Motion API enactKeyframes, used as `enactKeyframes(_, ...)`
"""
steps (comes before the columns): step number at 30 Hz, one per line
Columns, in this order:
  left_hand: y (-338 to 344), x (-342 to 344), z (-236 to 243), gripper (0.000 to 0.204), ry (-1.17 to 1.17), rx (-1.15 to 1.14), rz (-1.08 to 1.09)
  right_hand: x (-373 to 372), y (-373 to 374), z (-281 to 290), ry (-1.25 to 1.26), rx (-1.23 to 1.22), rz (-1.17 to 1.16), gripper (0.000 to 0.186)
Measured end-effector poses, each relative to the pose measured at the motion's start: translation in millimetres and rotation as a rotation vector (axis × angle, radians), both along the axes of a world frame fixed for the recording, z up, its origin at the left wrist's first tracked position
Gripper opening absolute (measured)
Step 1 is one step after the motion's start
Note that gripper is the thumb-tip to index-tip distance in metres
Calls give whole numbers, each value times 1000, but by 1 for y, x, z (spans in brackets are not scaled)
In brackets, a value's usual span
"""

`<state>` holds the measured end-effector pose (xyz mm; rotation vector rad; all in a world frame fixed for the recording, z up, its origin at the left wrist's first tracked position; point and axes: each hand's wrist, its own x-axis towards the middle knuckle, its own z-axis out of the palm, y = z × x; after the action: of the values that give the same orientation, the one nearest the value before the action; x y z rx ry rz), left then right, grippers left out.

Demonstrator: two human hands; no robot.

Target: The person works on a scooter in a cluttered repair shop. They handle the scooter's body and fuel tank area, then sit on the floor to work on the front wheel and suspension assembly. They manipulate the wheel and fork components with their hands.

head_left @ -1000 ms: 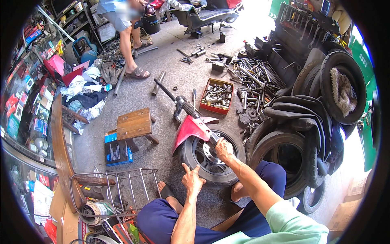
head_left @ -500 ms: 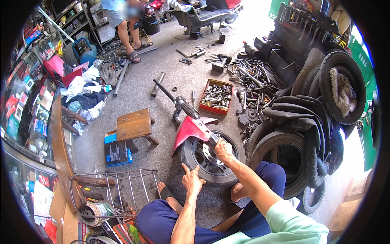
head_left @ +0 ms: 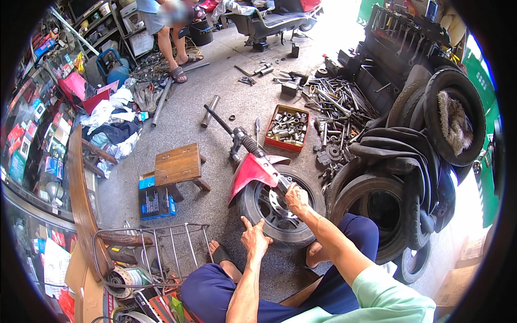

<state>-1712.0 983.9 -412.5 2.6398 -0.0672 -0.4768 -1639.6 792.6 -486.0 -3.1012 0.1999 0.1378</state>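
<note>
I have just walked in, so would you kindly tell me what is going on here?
A seated person is handling a scooter-type wheel with a fork and red mudguard attached. The right hand grips the fork's near end; the left hand is spread at the tyre's near-left edge, apparently touching it. A red tin of metal sockets and a wooden stool stand nearby, and another person stands farther back.

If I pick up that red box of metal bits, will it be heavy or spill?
The red box is probably heavy for its size, being full of metal pieces. Its open top means tilting might spill them. Pushed, it likely won't tip, since it looks low and wide.
</note>
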Motion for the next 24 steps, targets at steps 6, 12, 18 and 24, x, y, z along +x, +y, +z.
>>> enactKeyframes(6,0,0,2,78,16,20,-4,-1,3,4,21,10,-23,58)
enactKeyframes(12,1,-4,2,73,-2,35,-25,-2,-7,5,50,129,30,57)
enactKeyframes(18,4,3,-6,45,27,102,-187,9,-16,84,459,34,186,9)
enactKeyframes(24,13,-11,140,47,-376,17,-305,-66,10,227,76,316,592,31)
